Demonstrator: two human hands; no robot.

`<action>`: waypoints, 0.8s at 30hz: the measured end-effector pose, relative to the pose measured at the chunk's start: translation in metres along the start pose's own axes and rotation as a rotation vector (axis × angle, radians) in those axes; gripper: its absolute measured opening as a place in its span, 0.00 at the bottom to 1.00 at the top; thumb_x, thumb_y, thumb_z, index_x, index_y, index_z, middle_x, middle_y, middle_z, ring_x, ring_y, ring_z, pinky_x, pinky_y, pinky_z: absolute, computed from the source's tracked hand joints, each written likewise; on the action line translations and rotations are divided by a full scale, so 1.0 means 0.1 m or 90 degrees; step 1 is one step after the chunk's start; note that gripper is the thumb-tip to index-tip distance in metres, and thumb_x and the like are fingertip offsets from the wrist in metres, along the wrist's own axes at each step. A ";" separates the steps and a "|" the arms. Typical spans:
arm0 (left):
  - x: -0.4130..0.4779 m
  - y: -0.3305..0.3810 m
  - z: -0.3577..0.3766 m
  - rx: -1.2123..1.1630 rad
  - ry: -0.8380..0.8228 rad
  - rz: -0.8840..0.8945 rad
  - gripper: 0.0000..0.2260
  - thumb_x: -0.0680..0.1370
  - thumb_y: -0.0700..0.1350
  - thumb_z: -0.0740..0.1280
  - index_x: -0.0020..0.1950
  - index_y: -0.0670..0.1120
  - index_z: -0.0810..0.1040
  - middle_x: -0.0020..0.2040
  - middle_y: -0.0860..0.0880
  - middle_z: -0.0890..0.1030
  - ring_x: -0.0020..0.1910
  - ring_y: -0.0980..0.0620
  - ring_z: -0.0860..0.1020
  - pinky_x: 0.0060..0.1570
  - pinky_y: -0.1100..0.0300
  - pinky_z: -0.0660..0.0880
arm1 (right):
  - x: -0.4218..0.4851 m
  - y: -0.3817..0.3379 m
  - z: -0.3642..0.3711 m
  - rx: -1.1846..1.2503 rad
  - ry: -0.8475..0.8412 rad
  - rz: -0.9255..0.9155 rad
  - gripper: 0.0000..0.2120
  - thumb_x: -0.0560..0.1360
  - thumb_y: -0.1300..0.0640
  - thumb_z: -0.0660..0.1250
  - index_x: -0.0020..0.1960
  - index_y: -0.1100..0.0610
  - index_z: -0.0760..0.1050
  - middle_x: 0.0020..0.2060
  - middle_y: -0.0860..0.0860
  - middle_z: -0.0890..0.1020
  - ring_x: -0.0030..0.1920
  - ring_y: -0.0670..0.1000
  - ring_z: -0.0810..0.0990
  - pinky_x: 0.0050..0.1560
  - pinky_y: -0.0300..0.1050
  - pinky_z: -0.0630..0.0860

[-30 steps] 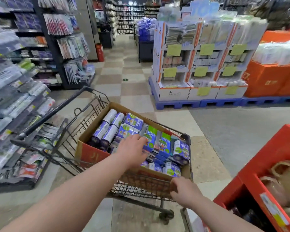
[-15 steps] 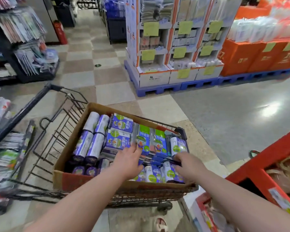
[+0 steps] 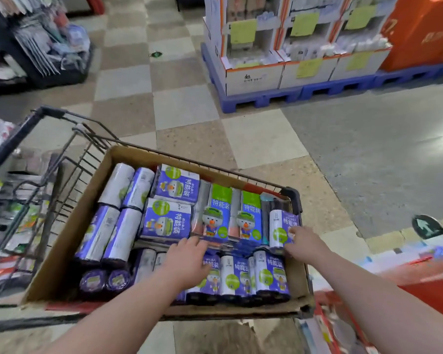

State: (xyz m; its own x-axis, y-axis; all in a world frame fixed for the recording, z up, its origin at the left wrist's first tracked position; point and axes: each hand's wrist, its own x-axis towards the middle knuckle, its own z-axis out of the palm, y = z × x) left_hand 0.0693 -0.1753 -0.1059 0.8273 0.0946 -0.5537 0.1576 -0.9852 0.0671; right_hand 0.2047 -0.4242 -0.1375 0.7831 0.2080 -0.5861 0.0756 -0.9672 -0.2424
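Both grips moved deeper into box (image 3: 69,226) | left grip (image 3: 187,261) flat, fingers spread on packs (image 3: 168,221), lower centre | right grip (image 3: 304,245) touching roll (image 3: 279,228), lower right; pinch unclear | roll likely light, soft, slick-wrapped: take round middle

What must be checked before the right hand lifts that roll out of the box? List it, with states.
1. Right hand on the roll by the box's right wall: ok, touching.
2. Fingers closed round that roll: cannot tell.
3. Left hand free: ok, it lies open over the packs and holds nothing.
4. Nothing lying on top of the roll: ok.
5. Cardboard box seated in the shopping cart: ok.
6. Cart held steady: not ok, neither hand is on it.
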 end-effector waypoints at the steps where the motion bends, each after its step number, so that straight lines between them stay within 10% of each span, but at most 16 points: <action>1: 0.06 0.00 0.02 -0.001 -0.012 -0.005 0.27 0.79 0.56 0.59 0.76 0.49 0.59 0.72 0.47 0.66 0.71 0.45 0.65 0.68 0.49 0.64 | 0.13 0.04 0.03 0.008 -0.011 0.006 0.21 0.74 0.52 0.65 0.64 0.59 0.71 0.64 0.58 0.73 0.63 0.58 0.72 0.60 0.46 0.71; 17: 0.51 -0.07 0.45 -0.040 -0.215 -0.117 0.26 0.78 0.56 0.60 0.73 0.47 0.63 0.69 0.45 0.67 0.68 0.44 0.68 0.65 0.50 0.67 | 0.67 -0.01 0.41 0.399 0.055 0.162 0.35 0.64 0.44 0.77 0.65 0.58 0.71 0.61 0.60 0.73 0.58 0.60 0.76 0.62 0.54 0.73; 24: 0.54 -0.31 0.58 0.023 -0.192 -0.249 0.25 0.78 0.56 0.60 0.72 0.46 0.65 0.71 0.46 0.65 0.71 0.44 0.63 0.66 0.49 0.65 | 0.64 -0.11 0.51 0.568 0.037 0.149 0.36 0.70 0.57 0.76 0.71 0.61 0.60 0.57 0.54 0.76 0.54 0.53 0.77 0.53 0.45 0.73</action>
State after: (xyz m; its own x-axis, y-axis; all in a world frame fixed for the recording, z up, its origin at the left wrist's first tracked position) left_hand 0.0780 -0.1475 -0.1859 0.5169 0.4176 -0.7473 0.4021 -0.8891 -0.2186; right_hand 0.2221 -0.3926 -0.2115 0.7502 -0.0098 -0.6611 -0.5733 -0.5078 -0.6430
